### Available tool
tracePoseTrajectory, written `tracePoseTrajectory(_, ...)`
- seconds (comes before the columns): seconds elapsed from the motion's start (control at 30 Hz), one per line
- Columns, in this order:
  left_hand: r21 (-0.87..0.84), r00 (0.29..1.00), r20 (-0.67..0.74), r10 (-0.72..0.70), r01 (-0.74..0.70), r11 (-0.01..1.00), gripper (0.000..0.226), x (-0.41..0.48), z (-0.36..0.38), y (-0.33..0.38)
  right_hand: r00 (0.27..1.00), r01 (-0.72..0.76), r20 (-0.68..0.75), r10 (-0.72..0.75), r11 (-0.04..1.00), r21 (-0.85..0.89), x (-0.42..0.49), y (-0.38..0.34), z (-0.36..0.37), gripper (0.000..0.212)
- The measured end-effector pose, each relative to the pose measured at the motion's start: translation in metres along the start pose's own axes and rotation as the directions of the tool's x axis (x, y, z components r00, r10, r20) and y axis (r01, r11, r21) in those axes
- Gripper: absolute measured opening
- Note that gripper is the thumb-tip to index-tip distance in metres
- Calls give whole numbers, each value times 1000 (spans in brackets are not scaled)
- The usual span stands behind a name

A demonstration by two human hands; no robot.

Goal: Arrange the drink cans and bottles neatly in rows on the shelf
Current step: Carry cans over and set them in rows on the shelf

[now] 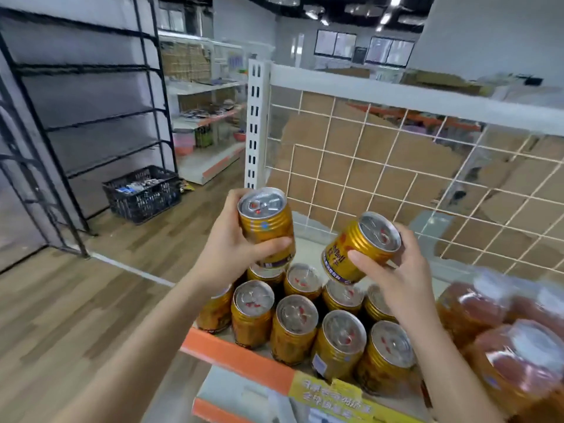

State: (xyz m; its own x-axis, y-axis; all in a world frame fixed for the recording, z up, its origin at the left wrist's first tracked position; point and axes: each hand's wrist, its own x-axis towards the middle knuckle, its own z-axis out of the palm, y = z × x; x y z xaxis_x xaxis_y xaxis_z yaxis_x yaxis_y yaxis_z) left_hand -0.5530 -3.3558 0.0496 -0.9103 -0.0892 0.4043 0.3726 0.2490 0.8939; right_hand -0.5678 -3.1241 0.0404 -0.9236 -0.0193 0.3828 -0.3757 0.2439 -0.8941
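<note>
My left hand (235,251) grips an upright gold drink can (265,221) above the shelf's left end. My right hand (393,270) holds a second gold can (360,248), tilted with its top toward the back right. Below both hands several gold cans (293,328) stand in rows on the white shelf with an orange front edge (238,358). Right of them stand bottles of reddish-orange drink (512,361), blurred at the frame's edge.
A white wire-grid back panel (381,166) closes the shelf behind, with cardboard beyond it. A white slotted upright (254,129) stands at the shelf's left end. An empty black rack (85,117) and a black crate (143,196) stand on the wooden floor to the left.
</note>
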Motion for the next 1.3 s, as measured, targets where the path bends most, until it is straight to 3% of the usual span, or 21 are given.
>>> tracePoseTrajectory(0.27,200,972,233,-39,-9,980,72,101,53,-45,983,-174,-108,150,945,-276,65,45,7,57)
tracePoseTrajectory(0.43,343,930,354,-97,-32,939,74,128,76,-71,913,-384,-95,396,759,-526,87,78,10,60)
tracePoseTrajectory(0.6,554,807,550,-217,-157,818,89,131,83,-89,818,-420,42,574,644,-640,88,93,12,82)
tracePoseTrajectory(0.73,591,695,659,-287,-242,769,78,124,88,-100,792,-375,112,600,623,-686,86,90,12,87)
tracePoseTrajectory(0.87,555,632,712,-306,-240,796,77,124,84,-104,786,-354,180,592,669,-654,85,88,6,80)
tracePoseTrajectory(1.0,488,480,800,-359,-173,855,65,126,72,-89,784,-338,214,583,690,-640,82,87,5,66)
tracePoseTrajectory(1.13,537,530,780,-334,-291,792,48,118,77,-88,792,-281,203,576,639,-716,75,84,7,68)
tracePoseTrajectory(1.3,566,592,758,-273,-388,727,48,103,81,-95,797,-281,195,572,637,-718,61,80,-3,55)
